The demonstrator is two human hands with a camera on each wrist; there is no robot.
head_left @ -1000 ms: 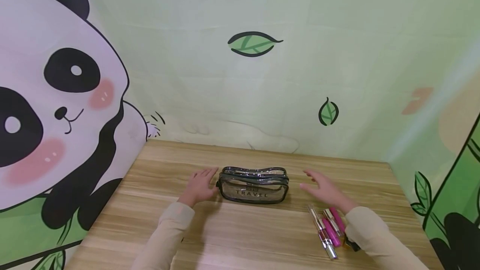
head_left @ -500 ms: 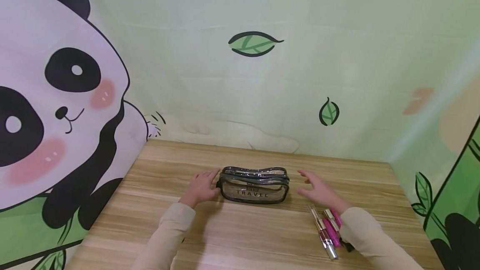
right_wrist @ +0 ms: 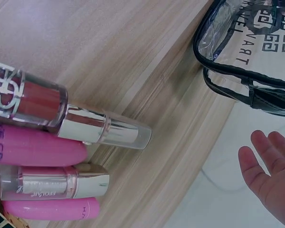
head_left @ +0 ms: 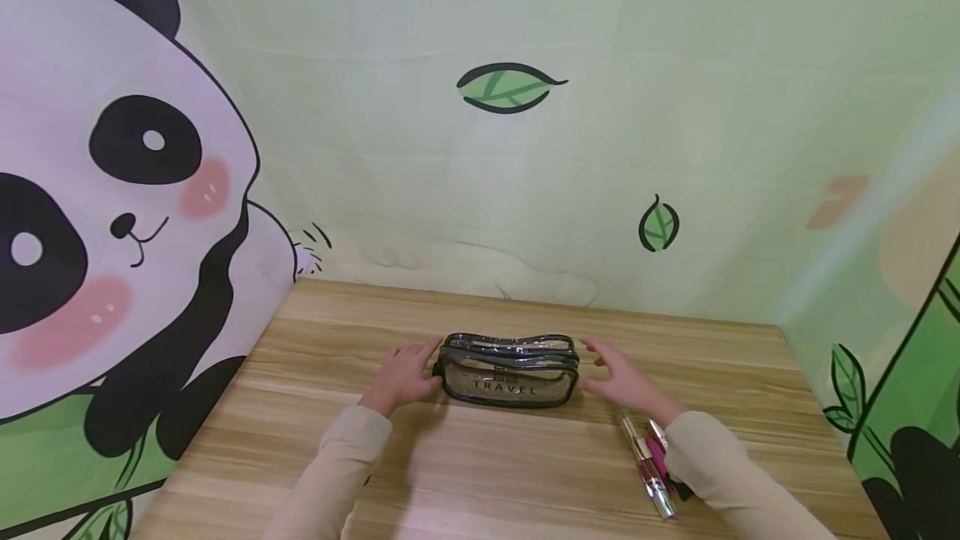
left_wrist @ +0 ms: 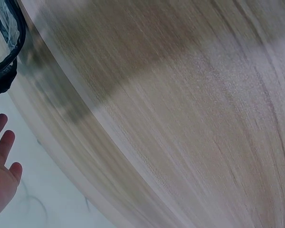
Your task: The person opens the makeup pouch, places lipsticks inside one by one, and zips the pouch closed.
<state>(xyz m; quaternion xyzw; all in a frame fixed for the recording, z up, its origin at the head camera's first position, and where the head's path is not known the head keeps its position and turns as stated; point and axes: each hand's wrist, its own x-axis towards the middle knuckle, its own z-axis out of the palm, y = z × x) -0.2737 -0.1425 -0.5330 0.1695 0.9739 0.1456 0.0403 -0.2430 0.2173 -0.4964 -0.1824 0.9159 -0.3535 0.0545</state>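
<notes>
A clear toiletry bag point(head_left: 507, 382) with dark piping and the word TRAVEL on its front stands upright on the wooden table. My left hand point(head_left: 405, 375) is at the bag's left end, fingers loosely extended; whether it touches cannot be told. In the left wrist view, that hand point(left_wrist: 2, 175) shows a gap to the bag's dark edge point(left_wrist: 20, 42). On the other side, my right hand point(head_left: 618, 375) is close to the bag's right end, fingers spread. The right wrist view has this hand point(right_wrist: 275, 178) apart from the bag point(right_wrist: 249, 47), holding nothing.
Several lip cosmetics lie beside my right sleeve: a gloss tube with silver cap point(head_left: 651, 473), a pink tube point(right_wrist: 42, 146), a clear-and-gold tube point(right_wrist: 52, 182). A black-and-gold item point(right_wrist: 2, 213) is partly visible. A panda-print backdrop point(head_left: 360, 148) rises behind the table point(head_left: 480, 461).
My right hand has moved left, closer to the bag's right end, and its sleeve covers more of the cosmetics. My left hand has shifted slightly toward the bag, which has stayed put.
</notes>
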